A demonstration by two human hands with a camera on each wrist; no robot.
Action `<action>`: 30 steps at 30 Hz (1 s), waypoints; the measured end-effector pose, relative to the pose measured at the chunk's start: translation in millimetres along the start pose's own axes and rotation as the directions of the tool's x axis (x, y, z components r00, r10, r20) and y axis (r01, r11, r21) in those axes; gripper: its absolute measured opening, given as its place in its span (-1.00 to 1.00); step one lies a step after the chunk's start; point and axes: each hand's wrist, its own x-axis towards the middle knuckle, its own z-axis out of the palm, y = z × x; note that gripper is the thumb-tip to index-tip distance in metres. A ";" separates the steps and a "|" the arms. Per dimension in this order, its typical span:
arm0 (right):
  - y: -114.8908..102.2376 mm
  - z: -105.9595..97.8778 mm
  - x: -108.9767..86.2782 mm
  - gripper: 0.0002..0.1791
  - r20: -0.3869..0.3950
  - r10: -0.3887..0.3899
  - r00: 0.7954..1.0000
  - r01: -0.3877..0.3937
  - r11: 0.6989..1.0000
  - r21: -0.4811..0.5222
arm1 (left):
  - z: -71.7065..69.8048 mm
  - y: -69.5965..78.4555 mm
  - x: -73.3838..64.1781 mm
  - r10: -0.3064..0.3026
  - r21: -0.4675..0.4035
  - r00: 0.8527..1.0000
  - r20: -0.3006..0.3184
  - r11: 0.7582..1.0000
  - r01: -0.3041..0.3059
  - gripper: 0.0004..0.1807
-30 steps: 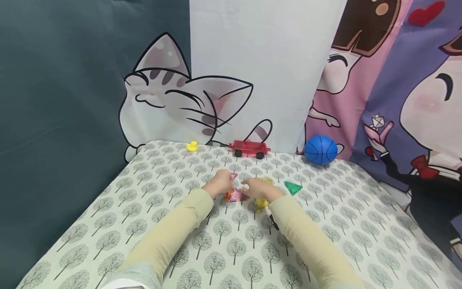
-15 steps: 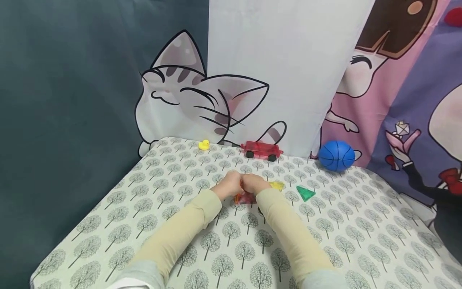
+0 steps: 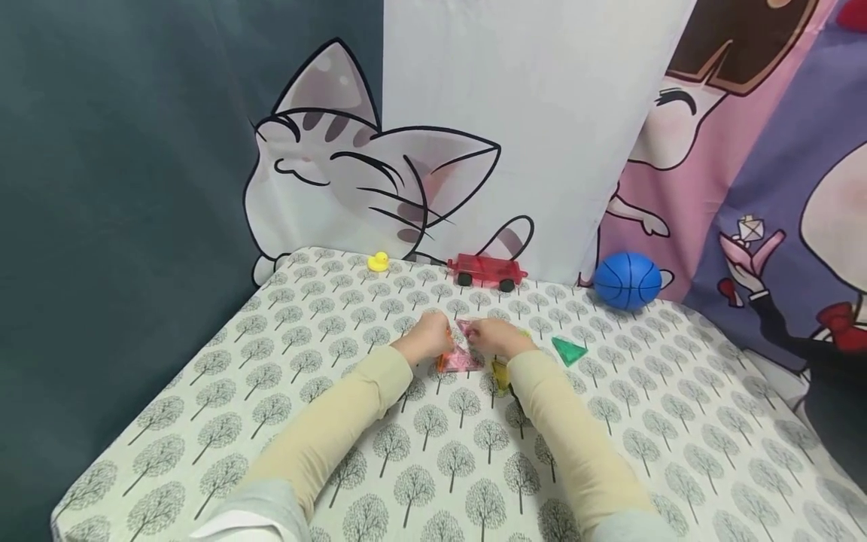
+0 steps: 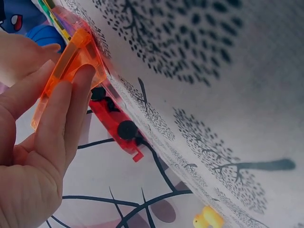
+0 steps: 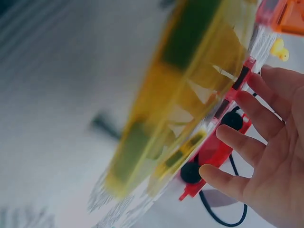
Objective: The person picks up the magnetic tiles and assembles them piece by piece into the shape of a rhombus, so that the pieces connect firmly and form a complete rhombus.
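Note:
My left hand (image 3: 428,336) pinches a translucent orange magnetic tile (image 4: 78,61) between thumb and fingers, low over the table in the head view. Against it lies a pink translucent tile (image 3: 459,360), beside the fingertips. To its right, my right hand (image 3: 497,339) has fingers extended and apart in the right wrist view, tips right at the edge of another pink tile (image 5: 242,78). Yellow tiles (image 5: 190,85) stand close in front of that wrist camera; one yellow tile (image 3: 500,374) shows beneath the right wrist, partly hidden by the sleeve.
A green triangular tile (image 3: 569,350) lies right of the hands. Along the far edge stand a yellow toy duck (image 3: 378,262), a red wheeled toy wagon (image 3: 485,270) and a blue ball (image 3: 628,281). The tree-patterned cloth (image 3: 325,444) covers the table, with printed curtains behind.
Half a second ago the two hands met over the pink tiles; now they are apart, the right hand drawn back to the right. The small pink tile sits farther from the left hand than before.

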 end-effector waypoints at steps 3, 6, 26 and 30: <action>6.1 -3.1 -2.6 -0.84 -0.016 -0.012 1.000 0.012 1.000 -0.007 | -2.2 0.7 -0.5 -0.008 -0.019 1.000 0.001 1.000 0.008 -0.89; 8.5 -5.1 -4.3 -0.78 -0.024 0.013 1.000 -0.013 1.000 -0.012 | -2.9 1.2 -0.7 -0.007 -0.023 1.000 0.000 1.000 0.007 -0.89; 14.3 -6.0 -2.3 -0.29 0.093 0.307 0.947 -0.306 0.952 -0.020 | 1.2 2.8 -0.2 -0.044 -0.059 0.999 0.020 0.997 0.045 -0.79; 5.9 -2.4 3.2 -0.19 0.084 0.322 0.943 -0.317 0.946 -0.062 | 0.6 3.0 -0.2 -0.061 -0.072 0.998 0.028 0.995 0.063 -0.86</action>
